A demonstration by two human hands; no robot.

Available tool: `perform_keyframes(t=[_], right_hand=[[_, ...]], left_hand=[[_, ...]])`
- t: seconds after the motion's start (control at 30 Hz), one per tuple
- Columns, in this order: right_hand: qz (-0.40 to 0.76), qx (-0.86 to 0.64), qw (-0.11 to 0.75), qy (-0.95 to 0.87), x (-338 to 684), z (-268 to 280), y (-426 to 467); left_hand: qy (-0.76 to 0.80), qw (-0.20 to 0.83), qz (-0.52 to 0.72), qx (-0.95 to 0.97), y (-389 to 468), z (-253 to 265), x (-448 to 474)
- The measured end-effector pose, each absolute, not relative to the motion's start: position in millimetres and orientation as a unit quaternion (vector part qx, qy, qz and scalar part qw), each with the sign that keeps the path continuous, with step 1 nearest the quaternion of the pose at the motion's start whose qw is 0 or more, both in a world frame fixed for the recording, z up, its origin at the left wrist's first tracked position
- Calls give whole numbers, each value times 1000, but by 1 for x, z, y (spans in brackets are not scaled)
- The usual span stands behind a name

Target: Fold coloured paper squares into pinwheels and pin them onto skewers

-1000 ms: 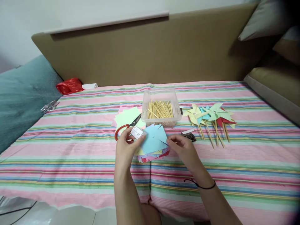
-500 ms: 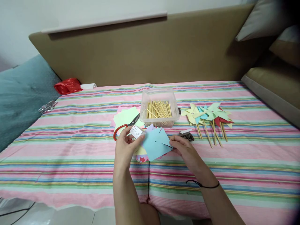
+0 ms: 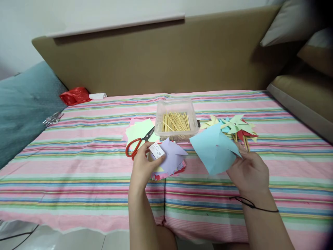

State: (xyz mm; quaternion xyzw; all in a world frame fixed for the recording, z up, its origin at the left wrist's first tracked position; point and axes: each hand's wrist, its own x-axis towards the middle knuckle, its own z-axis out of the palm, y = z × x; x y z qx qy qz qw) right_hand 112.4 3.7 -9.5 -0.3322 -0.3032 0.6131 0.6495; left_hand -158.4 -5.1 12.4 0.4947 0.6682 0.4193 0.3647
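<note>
A light blue paper square with cut slits and a small mark in the middle is pinched by one corner in my right hand. It is raised and partly hides the pinwheels behind it. My left hand has its thumb and fingers closed on a small white box with printing on it. Just beside that box, a purple paper piece with slits lies on a pile of coloured paper. Left of my left hand's fingers are red-handled scissors.
Several finished paper pinwheels on sticks lie to the right. A clear plastic container of wooden sticks stands centrally, with pale green paper to its left. Farther left are a red bag and silvery utensils.
My right hand has carried the blue paper right and up, away from my left hand, uncovering the purple piece. The white box in my left hand has shifted slightly right and down.
</note>
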Motion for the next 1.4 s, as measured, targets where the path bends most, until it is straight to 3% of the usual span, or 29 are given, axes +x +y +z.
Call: perform_keyframes(t=[0.4,0.7,0.87,1.4], right_hand=[[576,-355,649,-348,114,-10,4],[571,-356,664,-325,115,-8,4],[589,-344,667,-300,117,-10,4],[555,-387,641,-363,116,-10,4]], left_hand=[[689,245,263,629,0,6,-148],[719,279,344,535,0,2,-150],[801,249,294,458,0,-2,-161],[800,262,283,460,5,-11,-159]])
